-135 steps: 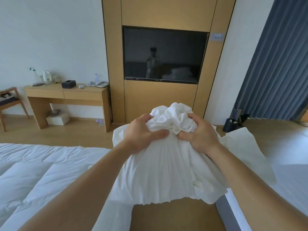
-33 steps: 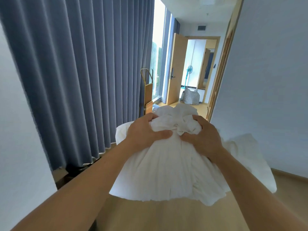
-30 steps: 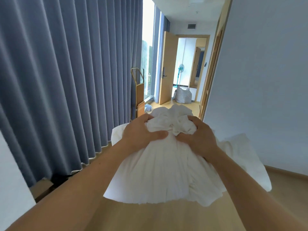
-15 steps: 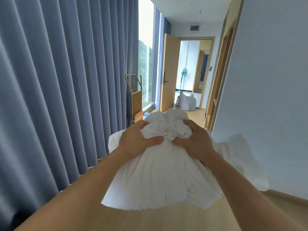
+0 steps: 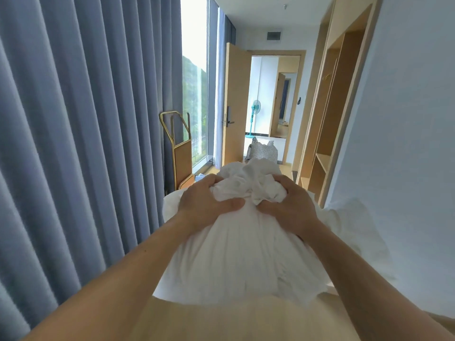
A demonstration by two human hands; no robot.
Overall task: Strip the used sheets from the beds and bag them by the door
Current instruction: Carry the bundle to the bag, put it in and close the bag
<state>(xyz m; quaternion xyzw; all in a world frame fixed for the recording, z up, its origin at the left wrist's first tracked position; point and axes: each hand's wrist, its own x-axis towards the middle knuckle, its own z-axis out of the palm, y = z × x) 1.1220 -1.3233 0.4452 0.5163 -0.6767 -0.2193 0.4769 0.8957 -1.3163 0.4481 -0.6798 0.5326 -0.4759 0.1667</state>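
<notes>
Bulging between two fists, the white sheet (image 5: 241, 254) is held up in mid-air in front of the person, above the pale wooden floor (image 5: 221, 321). Its top is scrunched into a tight, knobbly knot of creased cotton. Below the grip the cloth fans out in fine pleats and ends in a loose, ragged hem, and a crumpled fold billows out to the right.

The left hand (image 5: 204, 205) grips the knot from the left, its thumb pressed flat across the front of the cloth. The right hand (image 5: 288, 207) clamps it from the other side, fingers curled deep into the folds. Both forearms are bare.

To the left, a heavy grey-blue curtain (image 5: 86, 119) falls in deep, even folds. Just past its edge stands a brass-framed luggage cart (image 5: 181, 153) with a wood panel, beside a tall window (image 5: 195, 94). To the right, a smooth white wall (image 5: 406, 119) gives way to an open wooden wardrobe (image 5: 332, 107) with bare shelves.

Straight ahead and well apart from the sheet, a light wooden door (image 5: 234, 114) stands open. A soft checked bag (image 5: 263, 152) slumps on the floor in the doorway. A teal pedestal fan (image 5: 254, 119) stands behind the bag.
</notes>
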